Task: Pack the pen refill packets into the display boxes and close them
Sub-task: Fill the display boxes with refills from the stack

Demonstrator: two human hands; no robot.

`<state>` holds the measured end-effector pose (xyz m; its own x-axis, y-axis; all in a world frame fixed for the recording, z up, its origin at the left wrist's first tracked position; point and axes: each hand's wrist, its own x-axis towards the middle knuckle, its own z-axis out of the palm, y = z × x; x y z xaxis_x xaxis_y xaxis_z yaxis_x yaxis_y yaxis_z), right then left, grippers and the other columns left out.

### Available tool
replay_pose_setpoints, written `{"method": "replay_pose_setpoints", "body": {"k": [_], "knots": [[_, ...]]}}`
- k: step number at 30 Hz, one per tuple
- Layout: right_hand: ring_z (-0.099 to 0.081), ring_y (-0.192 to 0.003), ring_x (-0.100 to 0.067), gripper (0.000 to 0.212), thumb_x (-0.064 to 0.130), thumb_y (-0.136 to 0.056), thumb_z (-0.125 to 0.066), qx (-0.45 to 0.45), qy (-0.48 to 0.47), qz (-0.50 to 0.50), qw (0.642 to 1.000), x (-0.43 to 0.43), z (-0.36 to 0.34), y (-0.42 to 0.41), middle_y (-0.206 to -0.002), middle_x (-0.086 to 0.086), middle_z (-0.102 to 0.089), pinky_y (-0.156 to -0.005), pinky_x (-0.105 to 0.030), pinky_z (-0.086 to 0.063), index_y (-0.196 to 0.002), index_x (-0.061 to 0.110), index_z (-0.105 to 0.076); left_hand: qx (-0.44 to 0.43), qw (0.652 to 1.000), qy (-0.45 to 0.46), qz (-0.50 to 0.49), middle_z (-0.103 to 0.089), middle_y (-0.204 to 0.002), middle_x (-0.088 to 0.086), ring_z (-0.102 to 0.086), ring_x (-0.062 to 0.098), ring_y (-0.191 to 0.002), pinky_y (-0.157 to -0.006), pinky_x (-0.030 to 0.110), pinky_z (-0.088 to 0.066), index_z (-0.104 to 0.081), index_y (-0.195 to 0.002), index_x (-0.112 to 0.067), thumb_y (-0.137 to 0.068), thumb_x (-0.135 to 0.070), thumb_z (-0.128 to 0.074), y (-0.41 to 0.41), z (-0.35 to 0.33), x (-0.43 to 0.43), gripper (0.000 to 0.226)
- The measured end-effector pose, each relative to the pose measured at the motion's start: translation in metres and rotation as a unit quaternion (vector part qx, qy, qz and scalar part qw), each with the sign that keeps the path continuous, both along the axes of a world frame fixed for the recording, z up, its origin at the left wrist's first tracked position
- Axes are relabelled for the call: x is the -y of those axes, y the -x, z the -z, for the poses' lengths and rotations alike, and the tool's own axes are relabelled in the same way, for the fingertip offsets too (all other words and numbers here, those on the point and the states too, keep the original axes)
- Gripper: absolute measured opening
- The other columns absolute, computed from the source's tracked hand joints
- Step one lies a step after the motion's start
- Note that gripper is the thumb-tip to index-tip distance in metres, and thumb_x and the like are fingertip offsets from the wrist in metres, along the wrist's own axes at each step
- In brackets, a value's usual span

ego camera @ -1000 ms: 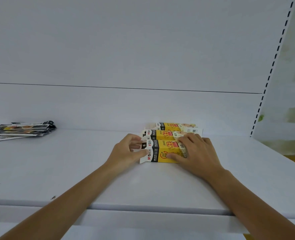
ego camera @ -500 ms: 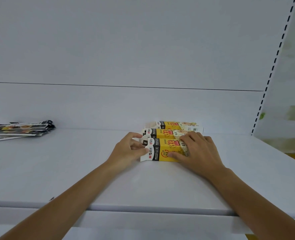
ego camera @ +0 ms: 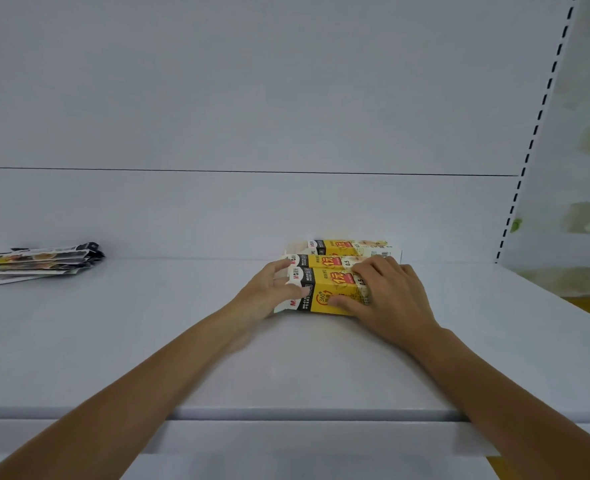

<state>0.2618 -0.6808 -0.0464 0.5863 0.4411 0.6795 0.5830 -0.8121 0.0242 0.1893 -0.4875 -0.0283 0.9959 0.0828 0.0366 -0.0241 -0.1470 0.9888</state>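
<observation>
Barely changed: right hand (ego camera: pixel 390 299) stays clamped on front box (ego camera: pixel 324 292), fingers (ego camera: pixel 369 271) curled over top; left hand (ego camera: pixel 262 296) fingers pinch end flap (ego camera: pixel 281 308), still unclosed.

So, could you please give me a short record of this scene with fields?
surface: white shelf
boxes: three yellow display boxes side by side; front box, middle box, rear box
left hand: holds the front box's left end
right hand: grips its right part, fingers over the top
packets: stacked far left, apart from boxes
</observation>
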Motion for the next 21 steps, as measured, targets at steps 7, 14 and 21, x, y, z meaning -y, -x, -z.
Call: {"method": "replay_pose_setpoints", "body": {"k": [7,14,21], "knots": [[-0.065,-0.082,-0.021,0.072,0.076,-0.070,-0.037,-0.016,0.020,0.002,1.000,-0.001,-0.001,-0.001,-0.089,0.002,-0.066,-0.072,-0.034,-0.049,-0.090,0.014,-0.068,0.050,0.983,-0.170,-0.044,-0.060,-0.102,-0.011,-0.059,0.002,-0.090,-0.072,0.012,-0.042,-0.026,-0.138,-0.030,-0.090,-0.024,-0.057,0.004,0.001,0.007,0.058],[-0.054,-0.111,-0.018,0.081,0.078,-0.068,-0.026,-0.049,0.042,0.017,0.998,0.004,-0.004,-0.006,-0.110,0.006,-0.064,-0.098,-0.041,-0.033,-0.107,0.020,-0.065,0.047,0.921,-0.387,0.008,-0.058,-0.112,-0.007,-0.053,0.011,-0.107,-0.073,0.012,-0.034,-0.053,-0.126,-0.024,-0.093,-0.036,-0.051,0.018,0.002,-0.019,0.036],[-0.055,-0.112,-0.026,0.063,0.057,-0.075,-0.037,-0.012,0.033,-0.065,0.997,-0.046,-0.026,0.001,-0.119,-0.003,-0.062,-0.093,-0.047,-0.041,-0.111,0.014,-0.065,0.048,0.887,-0.452,-0.085,-0.041,-0.144,-0.007,-0.032,0.009,-0.134,-0.101,0.016,-0.020,-0.050,-0.131,-0.023,-0.093,-0.038,-0.050,0.037,-0.003,-0.099,0.041]]}}
